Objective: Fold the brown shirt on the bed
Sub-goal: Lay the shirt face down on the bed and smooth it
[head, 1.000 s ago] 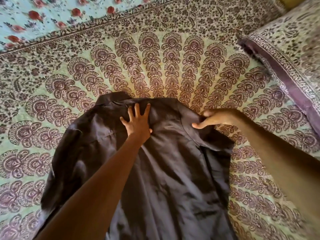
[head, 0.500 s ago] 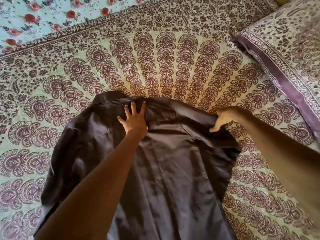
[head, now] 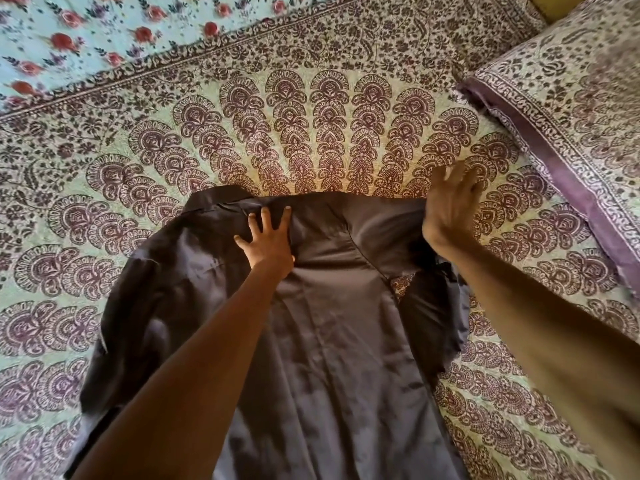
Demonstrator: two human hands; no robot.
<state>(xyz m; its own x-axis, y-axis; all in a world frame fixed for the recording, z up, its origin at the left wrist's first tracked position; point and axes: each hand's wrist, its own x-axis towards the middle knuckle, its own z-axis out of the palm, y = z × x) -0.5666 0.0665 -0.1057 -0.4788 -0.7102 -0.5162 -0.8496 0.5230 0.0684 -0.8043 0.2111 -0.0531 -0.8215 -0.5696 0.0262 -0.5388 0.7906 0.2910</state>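
Head view. The dark brown woven shirt [head: 332, 341] lies spread on the bed, collar end away from you, its body running down toward the lower edge of the frame. It rests on a pale green printed bedspread [head: 311, 126] patterned with fanned maroon paisley motifs.

Your left hand [head: 268, 242] lies flat on the shirt just below the collar [head: 221, 199], fingers spread and palm down, pressing the cloth to the bed and grasping nothing.

Your right hand [head: 450, 202] is at the shirt's right shoulder edge, fingers splayed and blurred; whether it pinches the fabric or only touches it cannot be told. Beneath your right forearm the right sleeve [head: 433, 320] is bunched and turned, and a small patch of bedspread shows through a gap between sleeve and body.

The left sleeve [head: 135, 327] lies rumpled to the left of your left forearm.

A pillow in matching maroon print with a purple border [head: 568, 109] sits at upper right, well apart from the shirt. A light blue cloth with red roses [head: 86, 32] lies at upper left, beyond the bedspread's border.
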